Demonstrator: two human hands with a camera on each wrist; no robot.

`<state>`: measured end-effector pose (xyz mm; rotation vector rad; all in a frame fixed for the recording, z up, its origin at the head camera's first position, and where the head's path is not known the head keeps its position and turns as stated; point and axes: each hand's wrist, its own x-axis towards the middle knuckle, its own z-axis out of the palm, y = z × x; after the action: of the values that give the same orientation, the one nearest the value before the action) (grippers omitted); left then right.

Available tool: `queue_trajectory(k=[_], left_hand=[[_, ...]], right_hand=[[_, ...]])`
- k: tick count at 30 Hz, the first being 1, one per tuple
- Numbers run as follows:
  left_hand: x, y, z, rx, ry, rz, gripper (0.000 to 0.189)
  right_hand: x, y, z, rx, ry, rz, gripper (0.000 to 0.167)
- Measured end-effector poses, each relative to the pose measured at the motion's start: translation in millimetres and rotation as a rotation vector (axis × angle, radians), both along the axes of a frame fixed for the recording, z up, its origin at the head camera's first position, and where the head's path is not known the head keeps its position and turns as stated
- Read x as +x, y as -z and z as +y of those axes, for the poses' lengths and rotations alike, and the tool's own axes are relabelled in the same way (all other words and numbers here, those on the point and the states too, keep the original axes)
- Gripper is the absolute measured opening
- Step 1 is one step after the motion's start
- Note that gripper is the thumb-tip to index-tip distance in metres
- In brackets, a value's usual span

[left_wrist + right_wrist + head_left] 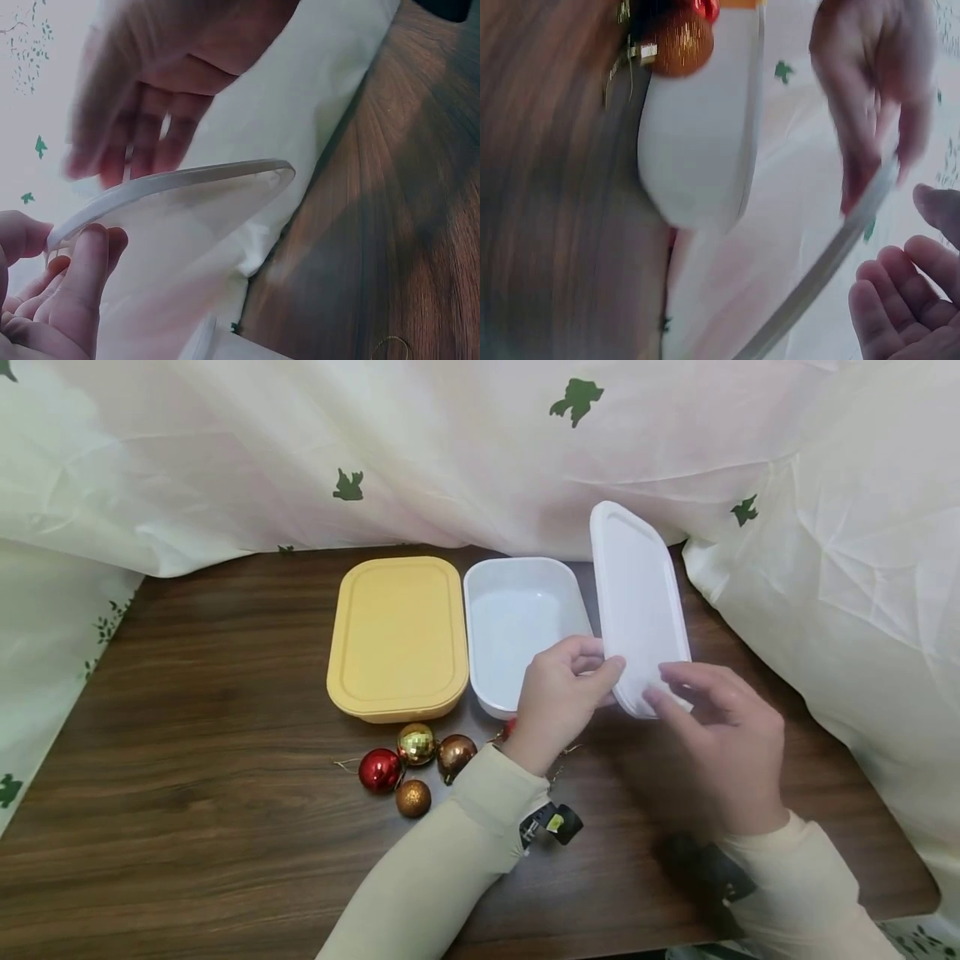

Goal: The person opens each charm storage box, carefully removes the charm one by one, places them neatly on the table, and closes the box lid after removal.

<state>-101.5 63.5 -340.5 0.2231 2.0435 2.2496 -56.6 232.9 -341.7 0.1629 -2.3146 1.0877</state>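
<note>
A white lid (pixel 643 597) is held up, tilted on edge, above the right side of the table. My left hand (pixel 558 697) pinches its near left edge between thumb and fingers, as the left wrist view also shows at the lid's edge (pixel 172 180). Close to the lid's lower right corner is my right hand (pixel 731 735), blurred, its fingers loosely spread. In the right wrist view that hand (pixel 911 300) stands apart from the lid with nothing in it. Left of the lid, an uncovered white container (pixel 506 631) sits on the table, its near right part hidden by my left hand.
A yellow container with its yellow lid on (pixel 397 635) stands left of the white one. In front lie several baubles, among them a red one (pixel 379 771), a gold one (pixel 416 744) and a glittery orange one (pixel 413 798). White cloth (pixel 450 452) hangs behind the table.
</note>
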Motion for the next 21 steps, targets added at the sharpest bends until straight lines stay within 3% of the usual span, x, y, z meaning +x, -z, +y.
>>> queue_trajectory(k=[9,17,21], left_hand=[[-1.1,2.1,-10.3,0.091,-0.007,-0.047,0.023],[0.0,0.8,-14.5,0.115,-0.002,-0.058,0.022],[-0.8,-0.1,-17.9,0.117,0.001,-0.075,0.022]], right_hand=[[-31.1,15.1,37,-0.23,0.225,-0.25,0.03],[-43.5,29.1,65,-0.289,0.215,-0.553,0.048],[-43.8,28.9,68,-0.349,0.189,-0.637,0.053]])
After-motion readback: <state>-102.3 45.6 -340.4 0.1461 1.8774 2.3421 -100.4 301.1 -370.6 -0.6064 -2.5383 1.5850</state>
